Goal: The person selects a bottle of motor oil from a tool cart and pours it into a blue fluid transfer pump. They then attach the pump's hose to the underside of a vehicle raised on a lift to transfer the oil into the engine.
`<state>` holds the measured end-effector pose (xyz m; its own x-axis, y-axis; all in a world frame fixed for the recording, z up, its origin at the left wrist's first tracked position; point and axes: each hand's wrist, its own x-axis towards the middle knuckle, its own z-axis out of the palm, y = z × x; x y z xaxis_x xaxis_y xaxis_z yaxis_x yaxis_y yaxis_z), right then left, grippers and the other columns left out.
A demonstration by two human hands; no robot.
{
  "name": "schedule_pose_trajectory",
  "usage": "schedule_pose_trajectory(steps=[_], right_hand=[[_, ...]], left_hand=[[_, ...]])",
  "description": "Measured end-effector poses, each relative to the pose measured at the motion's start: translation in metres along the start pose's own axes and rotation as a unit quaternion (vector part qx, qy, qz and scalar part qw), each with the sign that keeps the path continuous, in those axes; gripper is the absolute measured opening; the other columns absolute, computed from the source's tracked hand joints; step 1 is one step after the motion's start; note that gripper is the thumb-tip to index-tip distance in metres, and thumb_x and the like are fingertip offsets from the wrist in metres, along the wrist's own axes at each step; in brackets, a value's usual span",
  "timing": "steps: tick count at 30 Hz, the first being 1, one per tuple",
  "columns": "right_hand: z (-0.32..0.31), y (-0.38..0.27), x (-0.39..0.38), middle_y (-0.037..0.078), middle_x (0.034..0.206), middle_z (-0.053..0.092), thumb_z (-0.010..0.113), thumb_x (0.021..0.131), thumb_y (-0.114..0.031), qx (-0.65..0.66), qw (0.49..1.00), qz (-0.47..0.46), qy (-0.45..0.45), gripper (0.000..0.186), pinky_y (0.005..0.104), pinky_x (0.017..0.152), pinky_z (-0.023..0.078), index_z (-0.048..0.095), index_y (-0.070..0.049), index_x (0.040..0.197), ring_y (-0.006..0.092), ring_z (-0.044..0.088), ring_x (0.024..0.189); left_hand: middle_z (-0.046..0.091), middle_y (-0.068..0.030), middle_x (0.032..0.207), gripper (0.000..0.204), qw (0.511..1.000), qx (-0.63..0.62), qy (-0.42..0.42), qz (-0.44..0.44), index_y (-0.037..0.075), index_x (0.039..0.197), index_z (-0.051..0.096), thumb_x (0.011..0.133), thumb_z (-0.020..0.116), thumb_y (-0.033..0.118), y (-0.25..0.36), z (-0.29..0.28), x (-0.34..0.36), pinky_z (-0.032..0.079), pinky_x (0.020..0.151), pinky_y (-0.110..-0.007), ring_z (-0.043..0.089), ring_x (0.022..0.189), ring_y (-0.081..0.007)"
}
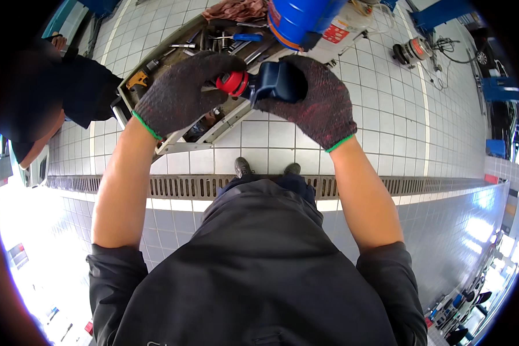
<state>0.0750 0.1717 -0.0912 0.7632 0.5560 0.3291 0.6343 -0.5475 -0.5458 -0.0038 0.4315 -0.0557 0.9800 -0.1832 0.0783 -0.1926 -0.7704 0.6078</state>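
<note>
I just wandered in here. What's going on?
A person in dark gloves is handling a dark blue object with both hands. The right hand grips its body, while the left hand is around its red end. Exactly what it is, I can't tell. Below is a tray of tools, with a blue drum beyond. Another person is at the left.

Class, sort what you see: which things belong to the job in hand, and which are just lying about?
Seemingly in the job: gloves, dark blue object, its red end.
Seemingly lying about: blue-handled tool, yellow tool, pink rag, blue drum.
</note>
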Motion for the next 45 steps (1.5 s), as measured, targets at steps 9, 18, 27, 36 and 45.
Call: schedule_pose_trajectory(steps=[9, 18, 27, 36, 45], right_hand=[[-0.065, 0.038, -0.045, 0.010, 0.113, 0.076, 0.094, 0.071, -0.050, -0.087, 0.979, -0.085, 0.162, 0.068, 0.0473, 0.090, 0.059, 0.071, -0.021, 0.128, 0.0320, 0.074, 0.103], [-0.132, 0.097, -0.160, 0.012, 0.114, 0.075, 0.097, 0.069, -0.050, -0.059, 0.993, -0.024, 0.104, 0.072, 0.0468, 0.094, 0.060, 0.071, -0.016, 0.128, 0.0337, 0.074, 0.105], [-0.120, 0.111, -0.262, 0.013, 0.119, 0.074, 0.099, 0.067, -0.050, 0.087, 0.992, 0.096, 0.013, 0.080, 0.0483, 0.096, 0.060, 0.070, -0.011, 0.129, 0.0361, 0.073, 0.108], [-0.098, 0.094, -0.278, 0.010, 0.114, 0.076, 0.099, 0.064, -0.038, 0.056, 0.998, -0.026, 0.023, 0.068, 0.0486, 0.094, 0.059, 0.071, -0.014, 0.120, 0.0337, 0.074, 0.105], [-0.072, 0.073, -0.279, 0.010, 0.113, 0.074, 0.096, 0.068, -0.043, 0.068, 0.997, -0.026, -0.025, 0.066, 0.0500, 0.094, 0.057, 0.070, -0.015, 0.122, 0.0338, 0.073, 0.107]], left_hand=[[0.075, -0.0163, 0.104, 0.040, 0.990, 0.009, -0.019, -0.137, 0.013, 0.135, 0.072, 0.101, 0.071, 0.034, 0.084, 0.047, 0.048, 0.063, 0.082, -0.038, 0.074, 0.081, -0.0240], [0.073, -0.0151, 0.133, 0.055, 0.996, 0.044, -0.033, -0.072, 0.005, 0.147, 0.061, 0.098, 0.080, 0.019, 0.199, 0.141, 0.031, 0.057, 0.106, -0.041, 0.072, 0.121, -0.0260], [0.069, -0.0157, 0.134, 0.057, 0.998, 0.040, -0.017, 0.051, 0.010, 0.143, 0.066, 0.089, 0.085, 0.010, 0.194, 0.224, -0.036, 0.058, 0.101, -0.040, 0.070, 0.120, -0.0295], [0.075, -0.0137, 0.088, 0.046, 0.966, 0.067, -0.116, -0.221, 0.004, 0.120, 0.077, 0.097, 0.076, 0.045, 0.212, 0.217, -0.063, 0.060, 0.075, -0.038, 0.074, 0.077, -0.0255], [0.075, -0.0190, 0.106, 0.038, 0.975, 0.008, -0.031, -0.218, 0.010, 0.132, 0.070, 0.095, 0.076, 0.016, 0.209, 0.224, -0.107, 0.058, 0.096, -0.046, 0.074, 0.106, -0.0367]])
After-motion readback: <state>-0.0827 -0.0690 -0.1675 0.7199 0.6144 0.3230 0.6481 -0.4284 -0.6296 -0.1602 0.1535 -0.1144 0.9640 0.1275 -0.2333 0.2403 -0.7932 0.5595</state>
